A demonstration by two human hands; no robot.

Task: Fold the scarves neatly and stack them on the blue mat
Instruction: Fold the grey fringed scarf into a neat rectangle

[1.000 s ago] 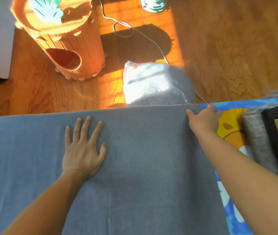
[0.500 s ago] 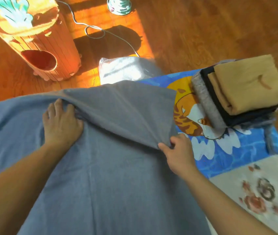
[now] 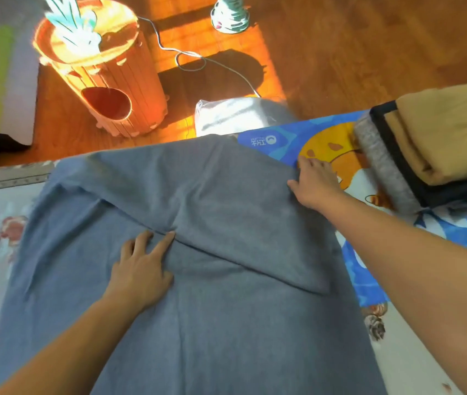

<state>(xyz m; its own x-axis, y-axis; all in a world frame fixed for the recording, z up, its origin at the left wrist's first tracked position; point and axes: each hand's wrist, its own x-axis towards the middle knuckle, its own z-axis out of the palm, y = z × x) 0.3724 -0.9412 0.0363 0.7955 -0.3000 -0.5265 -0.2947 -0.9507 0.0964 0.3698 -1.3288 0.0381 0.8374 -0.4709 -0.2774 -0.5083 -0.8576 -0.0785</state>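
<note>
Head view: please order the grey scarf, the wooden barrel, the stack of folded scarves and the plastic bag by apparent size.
1. grey scarf
2. wooden barrel and stack of folded scarves: look alike, and the stack is cut off at the frame edge
3. plastic bag

Right hand (image 3: 316,182) moved from the lifted scarf (image 3: 203,201) corner to its far edge; flap now laid flat beside left hand (image 3: 141,269).
</note>
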